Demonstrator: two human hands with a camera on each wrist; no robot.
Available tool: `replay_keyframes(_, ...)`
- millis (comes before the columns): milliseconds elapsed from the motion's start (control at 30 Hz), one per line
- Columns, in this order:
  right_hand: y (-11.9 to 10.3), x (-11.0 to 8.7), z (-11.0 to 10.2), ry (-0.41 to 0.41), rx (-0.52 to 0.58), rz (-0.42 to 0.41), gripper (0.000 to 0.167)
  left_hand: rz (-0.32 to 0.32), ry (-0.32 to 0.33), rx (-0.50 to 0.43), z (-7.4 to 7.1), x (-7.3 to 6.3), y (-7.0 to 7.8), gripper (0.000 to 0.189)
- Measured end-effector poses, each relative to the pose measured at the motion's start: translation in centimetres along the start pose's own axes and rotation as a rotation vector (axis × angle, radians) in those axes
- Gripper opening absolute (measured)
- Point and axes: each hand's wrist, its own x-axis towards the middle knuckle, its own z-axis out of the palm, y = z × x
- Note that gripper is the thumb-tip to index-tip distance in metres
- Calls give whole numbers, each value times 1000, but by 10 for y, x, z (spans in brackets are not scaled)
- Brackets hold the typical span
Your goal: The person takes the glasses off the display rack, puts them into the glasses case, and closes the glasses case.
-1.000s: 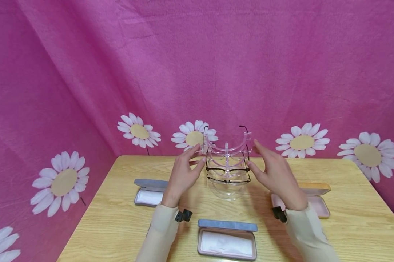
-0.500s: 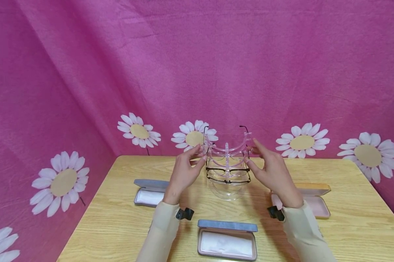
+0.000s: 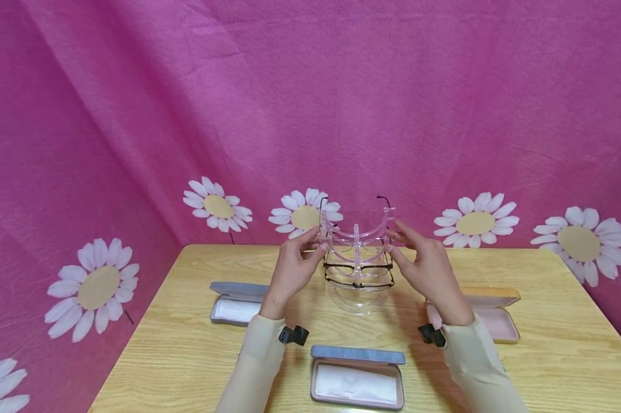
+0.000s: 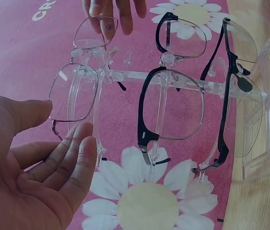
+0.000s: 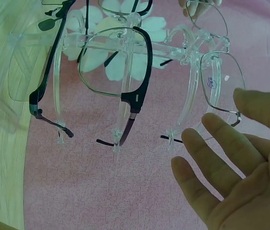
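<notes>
Starting at the left, we see an open blue-grey case point(image 3: 239, 288) with a white cloth point(image 3: 238, 311) in it, partly hidden by the left arm.

Next comes the left hand point(image 3: 292, 272), which has barely moved. In its wrist view the thumb appears to meet the outer edge of the thin-rimmed glasses point(image 4: 70, 81), with bent fingers near the hinge; we cannot tell whether they pinch the temple.

In the middle, those glasses have not shifted: they are the highest of three pairs on a clear stand point(image 3: 356, 235), directly between the hands, with each hinge in the space between a thumb and the fingers. Below them sit the middle dark-rimmed pair point(image 3: 377, 267) and the lower dark-rimmed pair point(image 3: 358, 285). Nearer to us lies the front case point(image 3: 358, 354), open, with a cloth inside.

The clearest change is on the right: the right hand point(image 3: 434, 272) has come inward, and its thumb now looks to be at the lens's outer edge. We judge that both hands are placed to handle the pair evenly. Whether this one grasps it, we cannot tell.

Farthest right, the yellow-lidded case point(image 3: 491, 296) stands open, partly behind the wrist.
</notes>
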Motion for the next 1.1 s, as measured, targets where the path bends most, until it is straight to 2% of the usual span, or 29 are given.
replay_keyframes(233,-1,0,0,26,-12,25,46,11,6,-28,0,1,0,47)
replay_keyframes(633,-3,-2,1,60,20,-35,45,30,53,-84,-3,-2,3,41)
replay_keyframes(900,-8,-5,-3,109,25,-69,48,3,18,-277,-9,-4,8,38)
replay_keyframes(1100,-13,-7,-4,121,35,-88,48,0,43,-325,-12,-6,12,35)
